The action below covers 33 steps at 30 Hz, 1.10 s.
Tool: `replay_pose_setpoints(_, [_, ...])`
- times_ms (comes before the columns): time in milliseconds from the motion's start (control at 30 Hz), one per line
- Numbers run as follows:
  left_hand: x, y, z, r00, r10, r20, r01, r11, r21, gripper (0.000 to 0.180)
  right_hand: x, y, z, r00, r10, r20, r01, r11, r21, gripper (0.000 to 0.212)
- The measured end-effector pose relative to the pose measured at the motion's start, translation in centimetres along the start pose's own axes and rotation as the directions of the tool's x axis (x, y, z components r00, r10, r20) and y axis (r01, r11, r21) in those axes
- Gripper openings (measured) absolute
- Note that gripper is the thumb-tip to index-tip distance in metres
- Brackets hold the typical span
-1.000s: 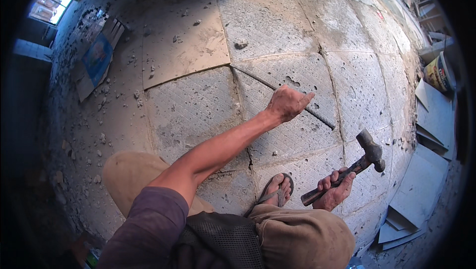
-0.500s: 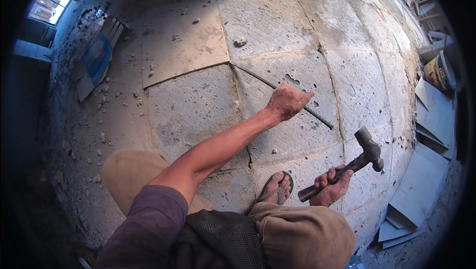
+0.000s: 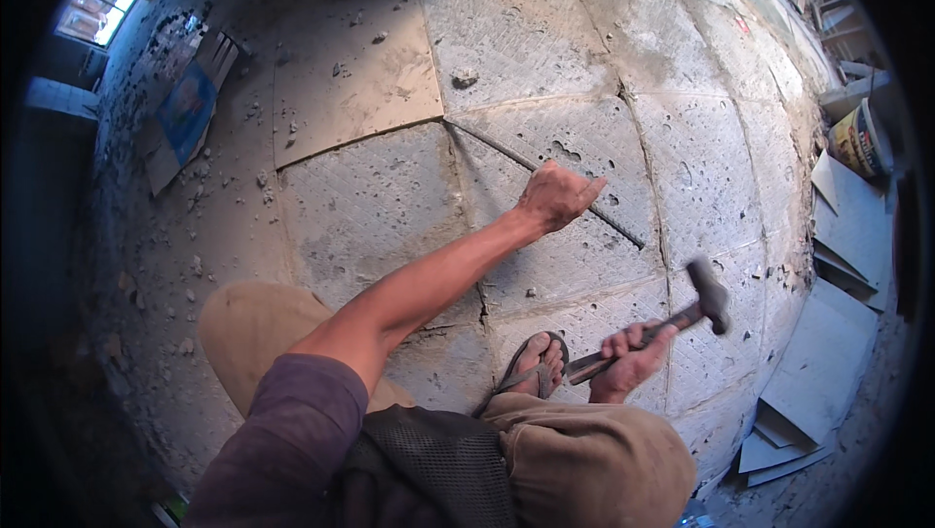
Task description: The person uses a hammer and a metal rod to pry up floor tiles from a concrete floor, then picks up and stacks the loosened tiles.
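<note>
A long thin metal rod [image 3: 617, 226] slants over the bared floor, and my left hand [image 3: 559, 196] is closed around its middle with the thumb pointing along it. The rod's far tip meets the corner of a tan floor tile [image 3: 362, 90] that still lies flat. Down at the right, by my sandalled foot [image 3: 536, 364], my right hand [image 3: 633, 357] grips a ball-peen hammer [image 3: 707, 296] by its handle. The hammer's head is up and to the right of that hand, apart from the rod, and slightly blurred.
Grooved grey mortar bed [image 3: 375, 197] spreads around the rod, with small rubble chunks [image 3: 465, 77] scattered about. Removed tiles [image 3: 823, 362] lie stacked at the right, below a bucket [image 3: 860, 138]. A blue-printed cardboard piece [image 3: 188, 111] rests at the left.
My right hand and the hammer have moved a little left and upward, and the hammer's head has turned. My left hand keeps its hold on the rod; the whole view has shifted slightly.
</note>
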<state>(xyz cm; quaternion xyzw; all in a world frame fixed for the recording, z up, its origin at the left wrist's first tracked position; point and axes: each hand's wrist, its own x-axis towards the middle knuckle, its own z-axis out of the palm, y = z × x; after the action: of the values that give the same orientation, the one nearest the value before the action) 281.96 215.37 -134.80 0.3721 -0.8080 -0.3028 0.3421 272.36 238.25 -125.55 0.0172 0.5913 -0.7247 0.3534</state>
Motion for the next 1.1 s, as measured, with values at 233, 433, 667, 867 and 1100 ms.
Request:
replay_pose_setpoints(233, [-1.0, -1.4, 0.6, 1.000, 0.012, 0.025, -0.014, 0.998, 0.058, 0.064, -1.5, -0.1, -1.3, 0.981, 0.183, 0.068, -0.179, 0.982, -0.060, 0.043])
replay_pose_setpoints(433, [-0.4, -0.5, 0.1, 1.000, 0.027, -0.006, -0.027, 0.998, 0.051, 0.064, -0.6, 0.2, -0.5, 0.995, 0.098, 0.006, -0.098, 0.993, 0.062, 0.044])
replay_pose_setpoints(667, [-1.2, -0.4, -0.7, 0.998, 0.068, 0.005, -0.068, 0.996, 0.063, 0.061, -2.5, 1.3, -1.6, 0.943, 0.320, 0.089, -0.319, 0.947, -0.026, 0.044])
replay_pose_setpoints(867, [0.3, 1.3, -1.0, 0.997, 0.081, -0.003, -0.080, 0.996, 0.029, 0.063, -1.2, -1.9, -2.3, 0.988, 0.152, 0.020, -0.152, 0.988, 0.002, 0.042])
replay_pose_setpoints(1100, [0.7, 0.6, -1.3, 0.996, 0.064, -0.059, -0.065, 0.998, -0.009, 0.064, -0.8, -4.0, -0.7, 0.996, 0.064, 0.058, -0.066, 0.998, 0.022, 0.042])
